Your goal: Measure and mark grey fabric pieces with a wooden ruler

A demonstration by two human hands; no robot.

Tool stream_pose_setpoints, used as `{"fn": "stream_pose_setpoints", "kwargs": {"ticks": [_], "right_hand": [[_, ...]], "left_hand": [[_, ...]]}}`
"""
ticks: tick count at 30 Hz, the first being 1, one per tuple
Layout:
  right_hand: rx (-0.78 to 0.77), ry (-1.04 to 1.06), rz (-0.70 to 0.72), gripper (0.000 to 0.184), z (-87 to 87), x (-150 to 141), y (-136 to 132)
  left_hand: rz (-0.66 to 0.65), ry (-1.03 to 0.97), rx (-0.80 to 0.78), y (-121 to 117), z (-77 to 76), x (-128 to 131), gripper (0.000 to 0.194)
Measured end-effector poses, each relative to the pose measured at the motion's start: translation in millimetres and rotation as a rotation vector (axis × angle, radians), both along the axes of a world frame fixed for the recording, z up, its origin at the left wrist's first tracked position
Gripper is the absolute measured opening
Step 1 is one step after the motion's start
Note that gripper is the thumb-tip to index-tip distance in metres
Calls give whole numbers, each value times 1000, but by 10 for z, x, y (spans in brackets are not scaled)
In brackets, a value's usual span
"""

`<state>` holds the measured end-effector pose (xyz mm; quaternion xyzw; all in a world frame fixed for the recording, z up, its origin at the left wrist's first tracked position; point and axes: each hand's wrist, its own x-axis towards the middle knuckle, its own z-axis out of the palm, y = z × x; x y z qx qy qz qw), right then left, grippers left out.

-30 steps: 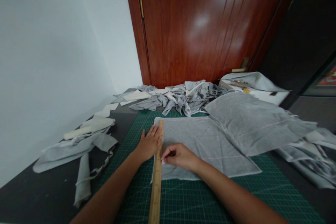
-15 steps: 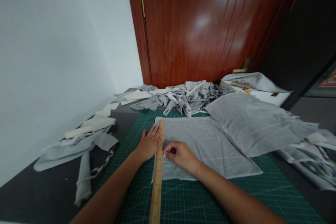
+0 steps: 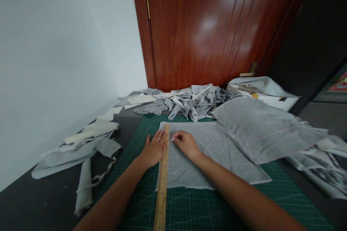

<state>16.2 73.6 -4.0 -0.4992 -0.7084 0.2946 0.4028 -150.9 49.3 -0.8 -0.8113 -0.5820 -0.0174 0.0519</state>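
Since a second ago the right hand has slid away from the person along the wooden ruler, from about the middle of the grey cloth up toward its far left corner, while the left hand has kept its place. That left hand lies flat with fingers spread and together pointing away, pressing the ruler's far end down at the cloth's left edge. The right hand is curled, fingertips pinched together just beside the ruler's right side and touching the cloth; whether it holds a marker or chalk between them cannot be told. The ruler runs lengthwise from the near edge of the green cutting mat toward the far edge, along the left edge of the cloth. The cloth lies spread flat on the mat in the middle of the desk. A second grey sheet overlaps its right far corner. A heap of grey scraps sits along the desk's far edge, below the brown door, and more strips lie along the left edge.
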Motion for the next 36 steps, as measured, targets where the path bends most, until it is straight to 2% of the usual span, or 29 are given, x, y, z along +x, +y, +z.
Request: {"fn": "stream_pose_setpoints", "kwargs": {"ticks": [6,12,24,36], "right_hand": [[-75,66,-109,8,-33,-175,339],[-125,157,-199,15,-33,-271,516],[37,-89,-254,15,-25,-263,542],[-118,-88,-277,16,20,-275,663]], "left_hand": [[-14,-23,-8,4,-1,-12,53],[-11,-37,-10,-8,-12,-6,54],[-4,-7,-28,-8,14,57,51],[-1,-23,-35,21,-14,29,52]]}}
